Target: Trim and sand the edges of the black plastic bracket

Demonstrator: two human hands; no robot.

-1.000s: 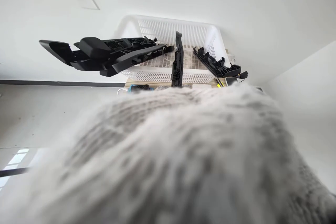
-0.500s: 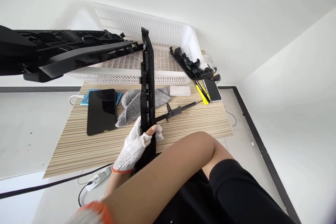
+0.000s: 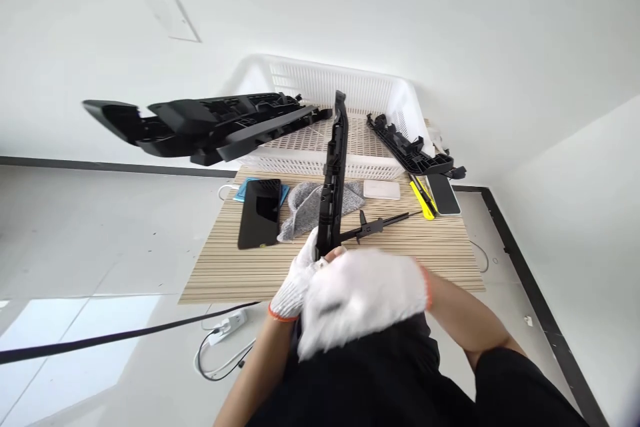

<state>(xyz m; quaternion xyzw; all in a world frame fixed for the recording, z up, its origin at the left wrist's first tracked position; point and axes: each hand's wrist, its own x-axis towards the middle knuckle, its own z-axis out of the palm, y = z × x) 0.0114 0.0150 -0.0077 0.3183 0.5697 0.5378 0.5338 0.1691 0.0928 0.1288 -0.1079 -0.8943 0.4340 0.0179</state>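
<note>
My left hand [image 3: 296,278], in a white knit glove, grips the lower end of a long black plastic trim part [image 3: 334,177] that stands nearly upright over the slatted wooden mat [image 3: 225,267]. My right hand [image 3: 363,293], also gloved, is blurred in front of the part's base, its fingers not distinguishable. A thin black tool [image 3: 377,225] lies on the mat just right of the part, and a grey cloth [image 3: 303,203] lies behind it.
A white plastic basket [image 3: 310,147] at the back holds long black trim parts [image 3: 210,123], another [image 3: 407,150] on its right rim. A dark tablet [image 3: 259,212], a yellow knife [image 3: 423,199], a phone [image 3: 443,193] and a white block [image 3: 381,189] lie on the mat. Cables [image 3: 220,347] run across the floor.
A grey cloth covered the view a second ago, then dropped away. My right arm pulled back from across my lap and the gloved right hand came up to the part's base.
</note>
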